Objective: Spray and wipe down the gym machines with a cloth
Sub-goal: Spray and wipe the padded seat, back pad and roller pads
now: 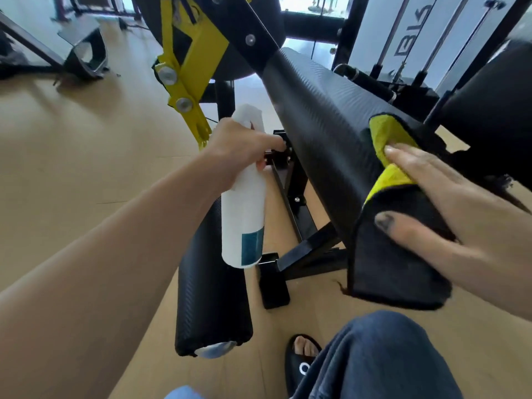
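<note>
The left hand is up at centre frame, its grip curled round the neck of a white spray bottle; the bottle hangs upright below the fist with a teal label near its base, and a finger reaches forward toward the trigger, though the nozzle itself sits behind the hand and cannot be made out; over on the right of the frame the right hand lies flat, fingers spread and straight, pressing a cloth against the long black pad of the gym machine; the cloth is black on the outer face and yellow on the folded-back inner face, draped over the lower right end of that pad, its bottom edge hanging free; the pad is textured, running diagonally from upper centre down to the right; a second, shorter black roller pad sits at lower centre, just behind the bottle in the picture; a yellow bracket with two silver bolts angles down at upper centre; black frame bars meet the tan floor below the pad; at the bottom of the frame, a knee in blue denim and a foot in a black sandal; upper right, a white weight-stack shield with cables.
</note>
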Motion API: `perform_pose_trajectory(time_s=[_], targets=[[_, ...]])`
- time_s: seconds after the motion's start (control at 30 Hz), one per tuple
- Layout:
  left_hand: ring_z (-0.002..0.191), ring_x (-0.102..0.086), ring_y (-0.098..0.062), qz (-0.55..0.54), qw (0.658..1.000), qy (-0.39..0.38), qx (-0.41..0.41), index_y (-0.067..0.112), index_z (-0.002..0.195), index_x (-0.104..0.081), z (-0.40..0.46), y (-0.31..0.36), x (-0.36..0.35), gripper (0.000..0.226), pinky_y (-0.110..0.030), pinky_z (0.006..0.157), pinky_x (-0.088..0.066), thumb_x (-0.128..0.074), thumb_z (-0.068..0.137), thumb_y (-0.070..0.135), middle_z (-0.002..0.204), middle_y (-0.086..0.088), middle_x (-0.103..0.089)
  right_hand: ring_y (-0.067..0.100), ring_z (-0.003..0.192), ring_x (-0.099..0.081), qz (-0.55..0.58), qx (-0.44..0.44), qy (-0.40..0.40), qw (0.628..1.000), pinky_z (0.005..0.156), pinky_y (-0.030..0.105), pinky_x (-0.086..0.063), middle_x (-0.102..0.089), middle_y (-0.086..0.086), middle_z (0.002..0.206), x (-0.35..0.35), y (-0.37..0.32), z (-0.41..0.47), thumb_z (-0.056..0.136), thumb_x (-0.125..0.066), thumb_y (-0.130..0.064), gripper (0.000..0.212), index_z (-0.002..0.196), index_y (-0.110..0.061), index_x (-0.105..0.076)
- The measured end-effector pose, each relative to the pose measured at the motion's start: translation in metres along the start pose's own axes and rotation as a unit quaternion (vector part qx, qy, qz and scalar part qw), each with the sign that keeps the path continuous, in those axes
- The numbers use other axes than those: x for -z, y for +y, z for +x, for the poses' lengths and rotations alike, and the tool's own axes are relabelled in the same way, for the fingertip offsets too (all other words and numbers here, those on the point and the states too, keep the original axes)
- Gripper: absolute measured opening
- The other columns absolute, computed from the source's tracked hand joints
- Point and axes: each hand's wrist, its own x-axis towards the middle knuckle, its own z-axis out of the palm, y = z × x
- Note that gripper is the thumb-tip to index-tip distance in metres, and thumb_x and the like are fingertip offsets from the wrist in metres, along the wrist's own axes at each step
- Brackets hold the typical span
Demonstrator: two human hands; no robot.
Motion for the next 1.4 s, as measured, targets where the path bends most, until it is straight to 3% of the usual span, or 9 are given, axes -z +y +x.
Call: perform_pose_trajectory(time_s=[0.13,0.27,0.43,0.53,0.83,1.0,1.1,1.27,1.4], targets=[[0.077,-0.059,-0.020,0.005,1.000,0.008,0.008,0.012,0.091,-0.061,0.032,0.011,0.001,0.037,-0.030,0.057,-0.044,-0.084,0.080,0.038,0.085,-0.008,-0.060,0.016,0.153,-0.017,-0.232,0.191,0.015,0.954,0.123,0.044,-0.020,-0.029,-0.001,0.162,0.014,-0.057,0.026,0.078,-0.042,-0.056,0.087,0.155,-0.016,-0.035],[0.069,-0.054,-0.013,-0.010,1.000,0.015,0.007,0.020,0.081,-0.052,0.049,0.009,0.003,0.037,-0.027,0.055,-0.042,-0.082,0.083,0.042,0.080,-0.003,-0.055,0.019,0.155,0.001,-0.401,0.160,-0.155,0.889,0.125,0.042,0.004,-0.014,0.001,0.167,0.022,-0.090,0.107,0.084,-0.032,-0.058,0.087,0.159,-0.017,-0.020],[0.080,-0.063,-0.021,-0.041,0.998,0.040,0.015,0.014,0.108,-0.061,0.061,-0.008,0.011,0.050,-0.034,0.065,-0.052,-0.081,0.082,0.051,0.093,-0.011,-0.064,0.021,0.140,-0.034,-0.514,0.173,-0.157,0.825,0.119,0.043,-0.022,-0.045,0.002,0.148,0.000,-0.101,0.228,0.084,-0.043,-0.057,0.069,0.142,-0.020,-0.052],[0.078,-0.063,-0.025,-0.055,0.997,0.045,0.028,0.013,0.104,-0.064,0.060,-0.018,0.012,0.050,-0.044,0.075,-0.059,-0.081,0.080,0.053,0.090,-0.015,-0.065,0.026,0.140,-0.033,-0.557,0.134,-0.161,0.804,0.118,0.043,-0.021,-0.042,0.008,0.150,-0.022,-0.106,0.284,0.088,-0.049,-0.053,0.065,0.143,-0.019,-0.049],[0.071,-0.059,-0.023,-0.059,0.995,0.045,0.065,0.018,0.094,-0.059,0.022,-0.019,0.013,0.042,-0.041,0.074,-0.053,-0.083,0.080,0.050,0.074,-0.006,-0.058,0.036,0.153,-0.005,-0.530,0.082,-0.167,0.827,0.124,0.053,0.000,-0.016,0.016,0.164,-0.019,-0.112,0.251,0.097,-0.049,-0.041,0.074,0.158,-0.011,-0.021],[0.078,-0.059,-0.022,-0.026,0.997,0.060,0.038,0.016,0.107,-0.057,-0.007,-0.008,0.015,0.050,-0.039,0.072,-0.048,-0.080,0.082,0.053,0.091,-0.009,-0.060,0.032,0.150,-0.012,-0.505,0.114,-0.156,0.841,0.124,0.050,-0.004,-0.022,0.013,0.162,-0.001,-0.110,0.166,0.098,-0.041,-0.042,0.064,0.155,-0.013,-0.031],[0.077,-0.060,-0.024,-0.018,0.998,0.060,0.031,0.015,0.098,-0.058,-0.027,-0.006,0.011,0.048,-0.038,0.067,-0.050,-0.080,0.081,0.054,0.088,-0.010,-0.061,0.032,0.147,-0.016,-0.475,0.135,-0.146,0.857,0.123,0.051,-0.006,-0.027,0.012,0.157,0.011,-0.107,0.097,0.096,-0.040,-0.044,0.063,0.150,-0.013,-0.038],[0.077,-0.065,-0.028,-0.052,0.997,0.041,0.045,0.007,0.113,-0.067,-0.054,-0.009,0.001,0.074,-0.042,0.073,-0.057,-0.080,0.064,0.061,0.088,-0.012,-0.065,0.040,0.150,-0.016,-0.457,0.169,-0.108,0.867,0.122,0.058,-0.006,-0.026,0.021,0.160,0.012,-0.091,-0.020,0.094,-0.029,-0.039,0.069,0.152,-0.002,-0.037],[0.077,-0.064,-0.026,-0.036,0.998,0.037,0.037,0.012,0.104,-0.063,-0.058,-0.011,-0.004,0.050,-0.040,0.073,-0.054,-0.078,0.082,0.054,0.081,-0.009,-0.063,0.045,0.141,-0.036,-0.436,0.185,-0.027,0.880,0.117,0.060,-0.023,-0.047,0.025,0.147,0.003,-0.071,-0.045,0.090,-0.037,-0.024,0.058,0.138,0.004,-0.054]])
